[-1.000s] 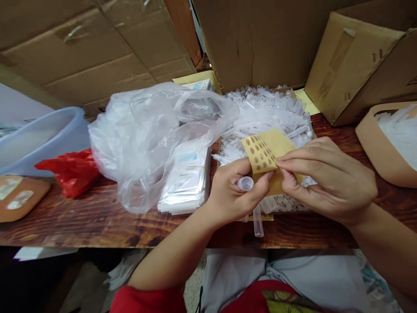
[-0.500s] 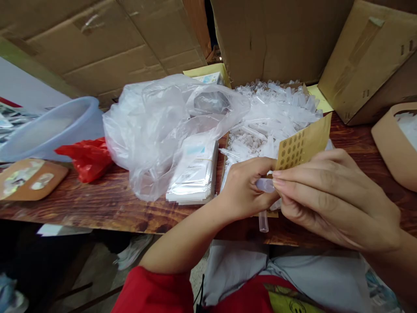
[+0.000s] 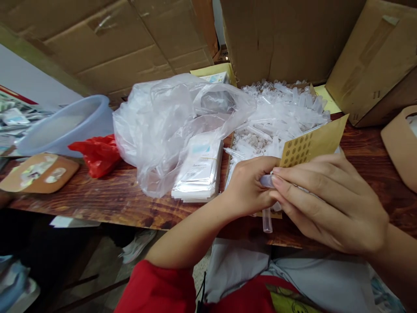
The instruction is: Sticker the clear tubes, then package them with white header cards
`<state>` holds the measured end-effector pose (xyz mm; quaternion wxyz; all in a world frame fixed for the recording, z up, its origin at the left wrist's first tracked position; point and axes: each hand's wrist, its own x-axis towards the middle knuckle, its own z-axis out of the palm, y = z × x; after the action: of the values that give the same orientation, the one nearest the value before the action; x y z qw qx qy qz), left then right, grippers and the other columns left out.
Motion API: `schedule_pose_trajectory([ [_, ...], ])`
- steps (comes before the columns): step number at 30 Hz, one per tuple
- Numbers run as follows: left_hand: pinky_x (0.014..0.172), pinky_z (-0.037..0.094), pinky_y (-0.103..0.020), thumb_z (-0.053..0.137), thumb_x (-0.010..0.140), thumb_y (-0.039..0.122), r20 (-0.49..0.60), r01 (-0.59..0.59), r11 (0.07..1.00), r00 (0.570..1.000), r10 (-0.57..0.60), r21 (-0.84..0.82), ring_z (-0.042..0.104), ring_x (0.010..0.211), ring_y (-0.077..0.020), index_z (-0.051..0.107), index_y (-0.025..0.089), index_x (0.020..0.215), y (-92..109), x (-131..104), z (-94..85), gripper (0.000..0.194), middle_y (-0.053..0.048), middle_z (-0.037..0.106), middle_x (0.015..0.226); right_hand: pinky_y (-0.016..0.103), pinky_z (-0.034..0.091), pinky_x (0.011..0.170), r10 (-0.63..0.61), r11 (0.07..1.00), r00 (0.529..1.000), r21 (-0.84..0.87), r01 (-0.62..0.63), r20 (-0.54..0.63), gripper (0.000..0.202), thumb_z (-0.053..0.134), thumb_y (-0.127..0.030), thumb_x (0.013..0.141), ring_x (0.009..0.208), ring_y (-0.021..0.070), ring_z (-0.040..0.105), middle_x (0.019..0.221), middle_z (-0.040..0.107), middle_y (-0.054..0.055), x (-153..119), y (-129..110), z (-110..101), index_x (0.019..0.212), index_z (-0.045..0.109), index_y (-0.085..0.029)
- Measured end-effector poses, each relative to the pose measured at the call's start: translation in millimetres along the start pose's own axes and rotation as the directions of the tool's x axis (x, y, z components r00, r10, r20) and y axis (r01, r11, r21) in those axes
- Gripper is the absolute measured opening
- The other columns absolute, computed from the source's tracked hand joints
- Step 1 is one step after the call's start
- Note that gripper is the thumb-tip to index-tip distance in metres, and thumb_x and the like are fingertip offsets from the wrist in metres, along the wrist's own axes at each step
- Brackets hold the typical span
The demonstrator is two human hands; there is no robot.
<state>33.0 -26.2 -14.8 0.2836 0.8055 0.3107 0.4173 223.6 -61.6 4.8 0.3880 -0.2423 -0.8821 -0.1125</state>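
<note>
My left hand [image 3: 246,187] is closed around a small translucent plastic tube [image 3: 266,181], whose end shows between thumb and fingers. The fingertips of my right hand [image 3: 335,204] pinch together against that tube. Behind my right hand stands a yellow sticker sheet [image 3: 322,141] with rows of small round printed stickers; what grips its lower edge is hidden. Below my left hand another clear tube [image 3: 267,221] points downward, its upper part covered. A heap of clear plastic tubes [image 3: 280,108] lies in a shallow box just beyond both hands.
Left of the heap are a banded stack of white packets [image 3: 197,169] and a crumpled clear plastic bag [image 3: 156,126]. Farther left sit a red bag [image 3: 97,154], a pale blue basin [image 3: 68,126] and a tan container [image 3: 41,174]. Cardboard boxes [image 3: 293,39] line the back.
The view has turned slightly left, so the tabletop things appear shifted right. Both hands keep their hold, and the sticker sheet leans a little farther right.
</note>
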Motion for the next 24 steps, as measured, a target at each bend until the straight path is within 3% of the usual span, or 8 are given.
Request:
schedule_pose_trajectory([
  [7, 0.057, 0.039, -0.026, 0.060, 0.074, 0.019, 0.015, 0.022, 1.000, 1.000, -0.022, 0.013, 0.047, 0.057, -0.0114, 0.046, 0.021, 0.063, 3, 1, 0.9, 0.018, 0.004, 0.052, 0.059, 0.038, 0.053, 0.077, -0.049, 0.999, 0.989, -0.010, 0.048, -0.138, 0.020, 0.049, -0.016, 0.101, 0.094, 0.0179, 0.072, 0.110, 0.078, 0.005, -3, -3, 14, 0.097, 0.068, -0.023],
  [10, 0.053, 0.038, -0.024, 0.070, 0.080, 0.027, 0.003, 0.025, 0.996, 1.000, -0.025, -0.081, 0.048, 0.054, -0.0104, 0.055, 0.020, 0.066, 6, 3, 0.6, 0.021, 0.004, 0.054, 0.059, 0.039, 0.052, 0.078, -0.007, 1.000, 0.986, 0.017, 0.010, -0.166, 0.008, 0.063, -0.016, 0.094, 0.090, 0.0173, 0.072, 0.108, 0.078, 0.003, -2, 6, 7, 0.097, 0.063, -0.024],
  [14, 0.055, 0.050, -0.024, 0.074, 0.084, 0.033, -0.043, 0.193, 0.952, 0.977, -0.209, -0.238, 0.062, 0.063, -0.0136, 0.071, 0.017, 0.082, 10, 5, -1.5, 0.017, -0.003, 0.072, 0.074, 0.045, 0.054, 0.081, 0.162, 0.986, 0.934, 0.022, -0.164, -0.317, 0.041, 0.084, -0.025, 0.079, 0.095, 0.0265, 0.072, 0.111, 0.076, 0.009, -7, 24, -4, 0.113, 0.062, -0.025],
  [18, 0.072, 0.061, -0.029, 0.081, 0.080, 0.033, -0.133, 0.239, 0.898, 0.943, -0.305, -0.368, 0.071, 0.081, -0.0183, 0.075, 0.018, 0.086, 10, 6, -3.8, 0.018, -0.006, 0.079, 0.094, 0.048, 0.053, 0.082, 0.153, 0.973, 0.949, -0.126, -0.193, -0.275, 0.037, 0.082, -0.022, 0.080, 0.091, 0.0284, 0.071, 0.107, 0.075, 0.007, -10, 30, -5, 0.113, 0.067, -0.028],
  [24, 0.075, 0.066, -0.034, 0.085, 0.078, 0.043, -0.141, 0.255, 0.853, 0.925, -0.352, -0.456, 0.075, 0.082, -0.0210, 0.076, 0.018, 0.088, 5, 4, -3.1, 0.028, -0.007, 0.080, 0.091, 0.043, 0.053, 0.076, 0.092, 0.986, 0.971, -0.113, -0.119, -0.221, 0.032, 0.077, -0.013, 0.084, 0.086, 0.0240, 0.070, 0.100, 0.078, 0.007, -5, 25, 3, 0.114, 0.069, -0.023],
])
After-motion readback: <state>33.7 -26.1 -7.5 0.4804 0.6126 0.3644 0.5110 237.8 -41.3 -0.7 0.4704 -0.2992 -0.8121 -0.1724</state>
